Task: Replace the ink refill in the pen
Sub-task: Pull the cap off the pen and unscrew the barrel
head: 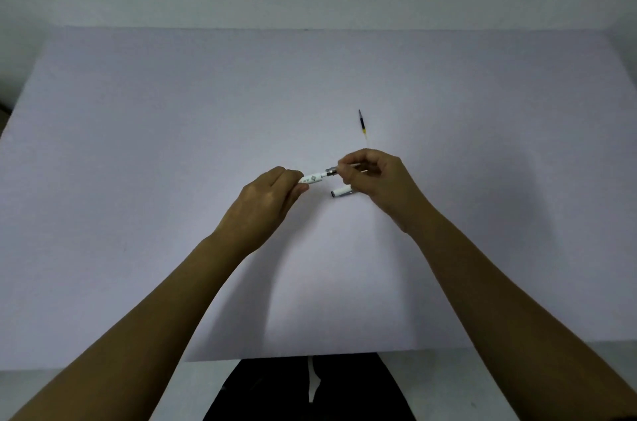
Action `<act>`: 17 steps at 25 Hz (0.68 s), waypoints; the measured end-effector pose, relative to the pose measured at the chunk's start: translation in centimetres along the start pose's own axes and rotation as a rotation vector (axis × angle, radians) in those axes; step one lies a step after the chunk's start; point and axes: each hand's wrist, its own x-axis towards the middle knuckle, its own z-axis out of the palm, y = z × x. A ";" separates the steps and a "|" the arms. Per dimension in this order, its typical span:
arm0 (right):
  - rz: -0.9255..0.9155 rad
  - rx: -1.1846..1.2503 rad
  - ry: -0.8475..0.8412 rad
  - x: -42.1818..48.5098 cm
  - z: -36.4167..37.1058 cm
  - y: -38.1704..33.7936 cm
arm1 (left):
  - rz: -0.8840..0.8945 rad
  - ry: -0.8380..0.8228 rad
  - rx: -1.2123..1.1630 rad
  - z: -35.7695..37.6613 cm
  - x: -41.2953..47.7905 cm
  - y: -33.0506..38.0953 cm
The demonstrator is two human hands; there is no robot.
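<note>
- Head view: left hand pinches pen barrel steady; right hand fingers closed on its metal-collared end, likely to twist.
- Pen cap and ink refill parked apart on table, out of the way.

Bare forearms, no sleeves, dark trousers

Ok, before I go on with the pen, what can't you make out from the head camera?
- Pen, head view: both ends hidden inside the left hand and right hand; whether a refill sits inside, unknown.
- Cap: far end covered by the right hand.
- Loose refill: too small to judge ink level.
- Barrel print: too small to read.
</note>
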 end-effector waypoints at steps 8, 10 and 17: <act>0.036 0.431 0.157 1.7 -0.7 0.4 | -0.248 0.033 -0.157 2.0 -0.5 -1.8; 0.114 0.545 0.293 2.1 -1.3 2.0 | -0.267 0.038 -0.161 2.0 -0.5 -2.0; 0.515 0.199 0.580 1.2 2.2 11.4 | -0.297 0.046 -0.171 2.2 -0.2 -2.4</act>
